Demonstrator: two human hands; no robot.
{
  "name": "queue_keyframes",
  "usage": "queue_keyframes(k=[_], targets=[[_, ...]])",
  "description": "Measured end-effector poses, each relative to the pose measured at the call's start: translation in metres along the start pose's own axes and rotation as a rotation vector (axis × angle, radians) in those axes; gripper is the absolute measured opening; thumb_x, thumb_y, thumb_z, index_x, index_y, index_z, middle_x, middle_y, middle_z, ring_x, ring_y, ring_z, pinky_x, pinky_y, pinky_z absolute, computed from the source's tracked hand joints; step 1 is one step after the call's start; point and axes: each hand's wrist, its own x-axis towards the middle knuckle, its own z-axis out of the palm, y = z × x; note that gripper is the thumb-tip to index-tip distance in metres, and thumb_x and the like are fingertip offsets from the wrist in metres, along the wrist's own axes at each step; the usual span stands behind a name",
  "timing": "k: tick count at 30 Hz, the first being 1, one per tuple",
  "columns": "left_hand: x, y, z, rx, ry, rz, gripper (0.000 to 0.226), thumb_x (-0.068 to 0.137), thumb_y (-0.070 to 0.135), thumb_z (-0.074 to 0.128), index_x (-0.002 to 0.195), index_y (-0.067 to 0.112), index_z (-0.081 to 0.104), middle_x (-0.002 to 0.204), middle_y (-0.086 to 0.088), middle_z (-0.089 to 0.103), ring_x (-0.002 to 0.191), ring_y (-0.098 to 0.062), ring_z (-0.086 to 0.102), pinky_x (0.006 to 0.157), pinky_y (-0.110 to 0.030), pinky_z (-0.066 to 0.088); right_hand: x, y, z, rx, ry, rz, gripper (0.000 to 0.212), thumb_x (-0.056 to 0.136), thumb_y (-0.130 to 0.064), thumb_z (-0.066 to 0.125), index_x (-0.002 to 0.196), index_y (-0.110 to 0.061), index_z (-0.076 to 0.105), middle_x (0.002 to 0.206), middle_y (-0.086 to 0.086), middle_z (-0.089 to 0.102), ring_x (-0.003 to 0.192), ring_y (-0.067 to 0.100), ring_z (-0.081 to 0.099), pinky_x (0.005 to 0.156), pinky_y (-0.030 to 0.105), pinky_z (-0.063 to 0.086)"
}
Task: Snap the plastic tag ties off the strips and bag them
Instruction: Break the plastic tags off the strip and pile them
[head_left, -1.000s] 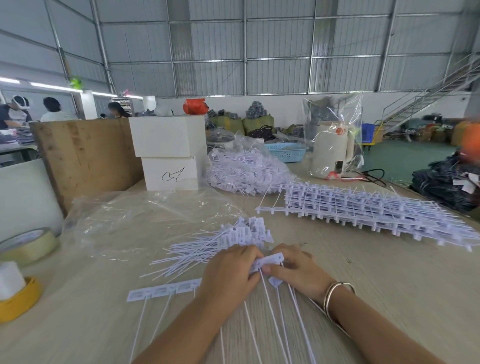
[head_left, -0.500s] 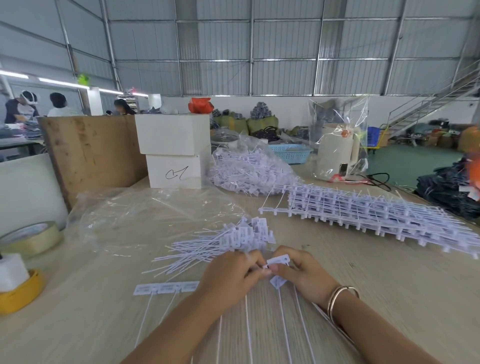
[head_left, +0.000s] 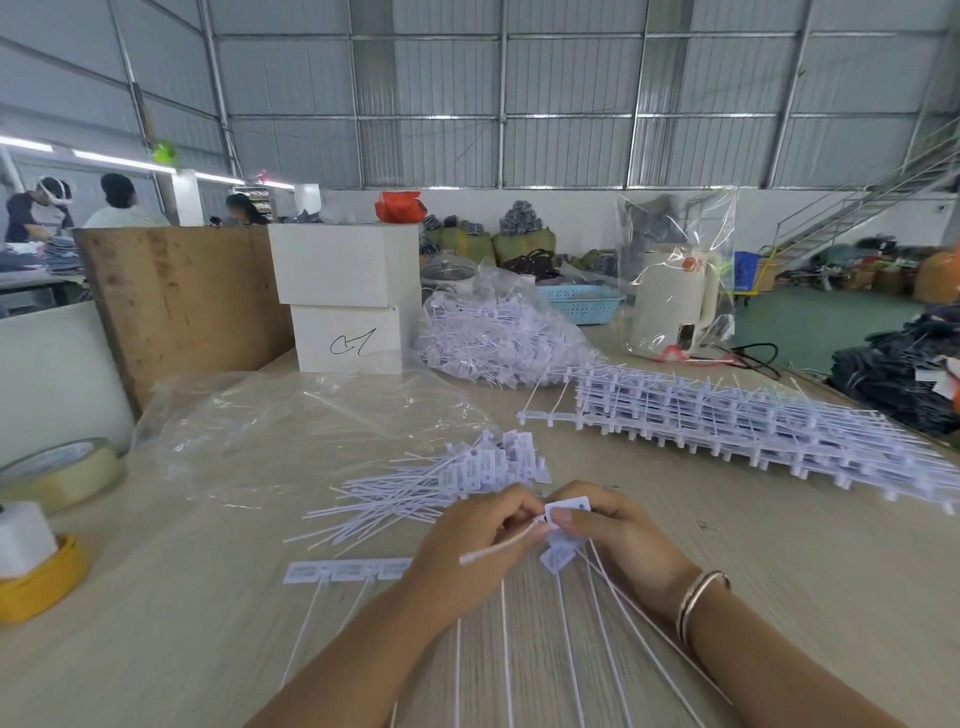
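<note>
Ties: left hand (head_left: 470, 545) and right hand (head_left: 618, 535) both pinch one tie (head_left: 563, 512) low over the bench (head_left: 779, 561), its tail sticking out left. Loose ties pile (head_left: 457, 480) just beyond the hands, strips stack (head_left: 753, 421) at right, clear bag (head_left: 291, 426) at left. White box (head_left: 348, 340) has a handwritten scrawl, unreadable.
</note>
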Motion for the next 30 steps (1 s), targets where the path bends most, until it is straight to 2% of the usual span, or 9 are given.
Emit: queue_keyframes(k=[4,13,16,19,20,23,25,27,30], targets=[[-0.002,0.003,0.001,-0.072,-0.055,0.030,0.003,0.092,0.030,0.057,0.090,0.030,0.059,0.079,0.021,0.066,0.074,0.004,0.062,0.062,-0.009,0.039,0.001,0.001,-0.005,0.033,-0.054,0.031,0.019,0.077,-0.013,0.060,0.077,0.005,0.066,0.076,0.014,0.063,0.074,0.023,0.059,0.072,0.026,0.047],[-0.005,0.005,-0.008,-0.215,-0.160,-0.056,0.007,0.095,0.028,0.054,0.094,0.034,0.056,0.098,0.016,0.071,0.095,0.000,0.065,0.084,-0.023,0.051,0.002,-0.001,-0.021,0.258,-0.005,0.074,0.017,0.081,-0.017,0.059,0.076,-0.002,0.067,0.091,0.018,0.065,0.091,0.026,0.063,0.079,0.030,0.050],[-0.007,0.000,-0.009,-0.028,-0.110,-0.046,0.010,0.090,0.036,0.058,0.099,0.039,0.054,0.091,0.020,0.066,0.083,0.002,0.062,0.075,-0.026,0.052,0.002,0.004,-0.018,-0.065,0.043,0.056,0.030,0.081,-0.018,0.062,0.083,0.011,0.057,0.082,0.016,0.058,0.078,0.022,0.057,0.076,0.031,0.044],[-0.006,-0.005,-0.006,0.219,-0.030,-0.046,0.023,0.089,0.040,0.057,0.109,0.038,0.047,0.085,0.021,0.056,0.078,-0.001,0.057,0.072,-0.031,0.050,0.005,0.009,-0.009,-0.454,0.056,0.063,0.008,0.087,-0.012,0.062,0.086,-0.005,0.060,0.082,0.003,0.060,0.072,0.008,0.057,0.071,0.016,0.044],[-0.006,-0.006,-0.005,0.265,-0.007,-0.058,0.026,0.088,0.040,0.056,0.111,0.038,0.044,0.087,0.021,0.054,0.081,-0.002,0.057,0.073,-0.031,0.049,0.006,0.010,-0.009,-0.567,0.077,0.058,0.003,0.087,-0.011,0.063,0.088,-0.011,0.060,0.086,-0.001,0.059,0.074,0.003,0.055,0.069,0.010,0.042],[-0.005,-0.008,-0.005,0.295,0.054,-0.113,0.031,0.087,0.038,0.056,0.112,0.039,0.039,0.094,0.021,0.052,0.088,-0.003,0.057,0.073,-0.028,0.049,0.007,0.008,-0.009,-0.716,0.115,0.090,0.031,0.086,-0.012,0.064,0.115,-0.019,0.054,0.109,-0.006,0.051,0.096,0.000,0.048,0.073,0.000,0.036],[-0.004,-0.007,-0.006,0.315,0.066,-0.131,0.033,0.087,0.035,0.056,0.115,0.037,0.038,0.098,0.020,0.053,0.089,-0.004,0.057,0.074,-0.027,0.049,0.005,0.006,-0.007,-0.792,0.119,0.077,0.041,0.088,-0.018,0.062,0.125,-0.026,0.048,0.122,-0.007,0.045,0.113,0.007,0.041,0.087,0.005,0.035],[-0.004,-0.003,-0.005,0.342,0.078,-0.104,0.036,0.088,0.031,0.055,0.119,0.034,0.038,0.100,0.018,0.052,0.090,-0.006,0.056,0.072,-0.025,0.046,0.003,0.003,-0.002,-0.890,0.133,0.008,0.028,0.089,-0.030,0.060,0.115,-0.036,0.053,0.121,-0.014,0.044,0.116,0.006,0.037,0.099,0.023,0.028],[-0.002,0.006,-0.001,0.397,0.084,-0.045,0.044,0.088,0.029,0.053,0.129,0.027,0.036,0.113,0.012,0.052,0.093,-0.011,0.057,0.068,-0.023,0.039,0.003,-0.001,0.012,-0.927,0.121,-0.002,0.012,0.089,-0.045,0.055,0.093,-0.042,0.065,0.111,-0.028,0.044,0.114,-0.004,0.032,0.092,0.022,0.012]])
